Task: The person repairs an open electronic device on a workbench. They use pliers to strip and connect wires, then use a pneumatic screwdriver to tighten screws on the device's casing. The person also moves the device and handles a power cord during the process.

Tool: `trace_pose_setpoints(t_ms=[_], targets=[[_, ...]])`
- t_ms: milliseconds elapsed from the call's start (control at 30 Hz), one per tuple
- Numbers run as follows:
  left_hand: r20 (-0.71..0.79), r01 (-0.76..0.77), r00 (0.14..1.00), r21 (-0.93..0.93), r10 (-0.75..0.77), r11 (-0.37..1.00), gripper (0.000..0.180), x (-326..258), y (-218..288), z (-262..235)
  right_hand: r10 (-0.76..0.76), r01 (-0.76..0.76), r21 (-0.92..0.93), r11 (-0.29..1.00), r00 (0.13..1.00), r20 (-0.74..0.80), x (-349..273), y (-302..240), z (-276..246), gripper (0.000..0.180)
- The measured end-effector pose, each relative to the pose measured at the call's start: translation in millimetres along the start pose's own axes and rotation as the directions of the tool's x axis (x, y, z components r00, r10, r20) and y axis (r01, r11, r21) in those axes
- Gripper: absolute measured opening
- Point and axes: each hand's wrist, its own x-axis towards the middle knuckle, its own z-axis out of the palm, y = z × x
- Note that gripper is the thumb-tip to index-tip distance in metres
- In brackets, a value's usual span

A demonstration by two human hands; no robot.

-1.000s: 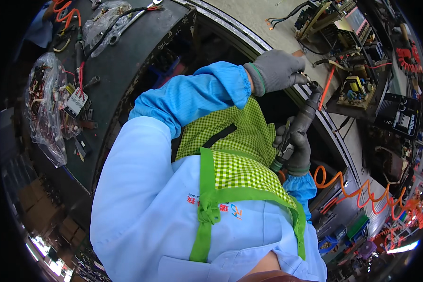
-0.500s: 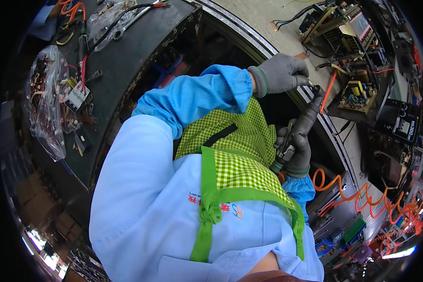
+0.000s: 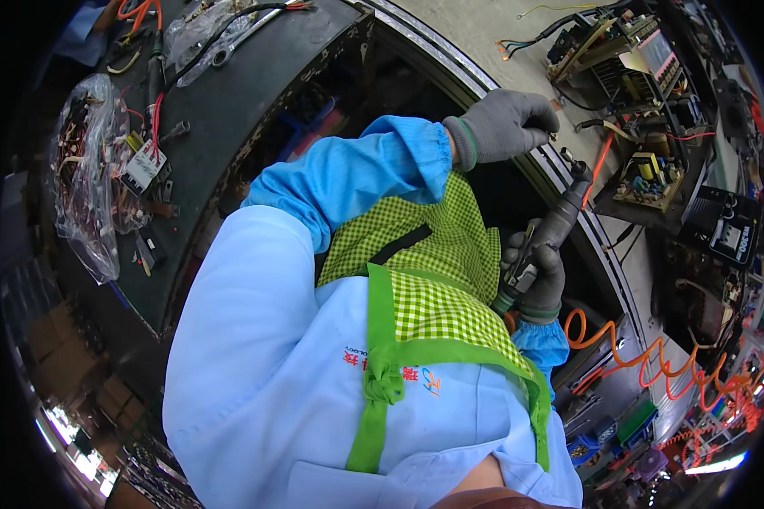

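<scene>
The right hand (image 3: 536,280), in a grey glove, is wrapped tight around the grip of a dark pneumatic screwdriver (image 3: 552,233), which tilts up and away so that its tip sits at the near edge of the workbench (image 3: 518,51), beside an orange coiled air hose (image 3: 654,360). The left hand (image 3: 505,125), also gloved in grey, is curled on that same edge just past the tool's tip; what it pinches cannot be made out. Open circuit-board assemblies (image 3: 645,165) lie toward the bench's right side.
</scene>
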Motion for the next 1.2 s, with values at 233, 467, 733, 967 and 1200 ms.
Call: trace_pose_setpoints(t_ms=[233, 467, 733, 967, 1200], targets=[[-0.396, -0.026, 0.906, 0.308, 0.152, 0.951, 0.025, -11.4, 4.3, -122.7, 0.018, -0.038, 0.168, 0.985, 0.993, 0.114, -1.9, -3.1, -14.8, 0.057], [-0.631, 0.285, 0.699, 0.676, 0.336, 0.679, 0.022, -66.9, 7.5, -328.6, -0.018, 0.006, 0.081, 0.997, 0.988, 0.15, -3.3, -4.6, -16.7, 0.062], [-0.659, 0.656, 0.752, 0.743, -0.03, 0.13, 0.039, -87.4, -17.5, -443.2, -0.094, 0.082, 0.122, 0.989, 0.991, 0.096, 11.9, -30.7, 8.5, 0.053], [-0.156, -0.016, 0.969, 0.738, 0.194, 0.674, 0.035, 36.2, 26.8, -224.0, -0.23, 0.24, 0.272, 0.932, 0.971, -0.071, 48.4, -40.4, 37.4, 0.033], [0.308, -0.337, 0.911, 0.169, 0.275, 0.926, 0.032, 78.0, 30.5, 2.1, -0.196, 0.272, 0.407, 0.872, 0.956, -0.218, 66.7, -47.1, 51.6, 0.024]])
